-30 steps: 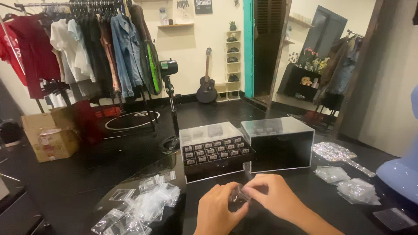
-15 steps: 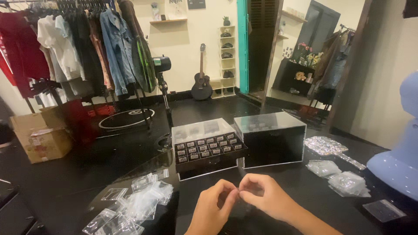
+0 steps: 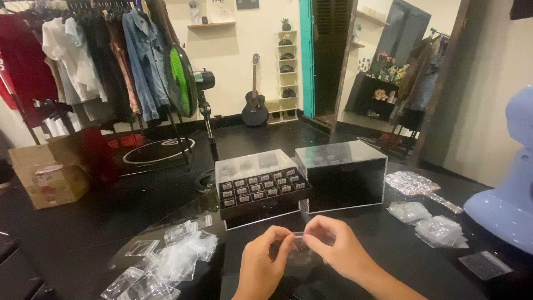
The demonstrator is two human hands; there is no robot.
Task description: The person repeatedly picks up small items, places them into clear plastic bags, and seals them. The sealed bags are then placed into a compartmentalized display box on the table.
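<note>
My left hand (image 3: pixel 265 264) and my right hand (image 3: pixel 332 250) meet low over a dark table (image 3: pixel 388 261), both pinching the top edge of a small clear plastic bag (image 3: pixel 301 251) that hangs between the fingertips. What the bag holds is not visible. Just beyond the hands stands a black tray of small labelled compartments (image 3: pixel 260 189) with a clear cover tilted behind it. To its right sits a clear box with a dark inside (image 3: pixel 341 175).
A heap of small clear bags (image 3: pixel 166 261) lies at the left of the table; more bags (image 3: pixel 427 219) lie at the right beside a light blue form (image 3: pixel 508 189). Behind are a clothes rack (image 3: pixel 83 61), a fan on a stand (image 3: pixel 186 83), a cardboard box (image 3: pixel 47 172) and a guitar (image 3: pixel 255 105).
Both hands have stayed together on the small clear bag, fingers shifting along its top edge. My view has swung slightly to the left, so the room slid right.
</note>
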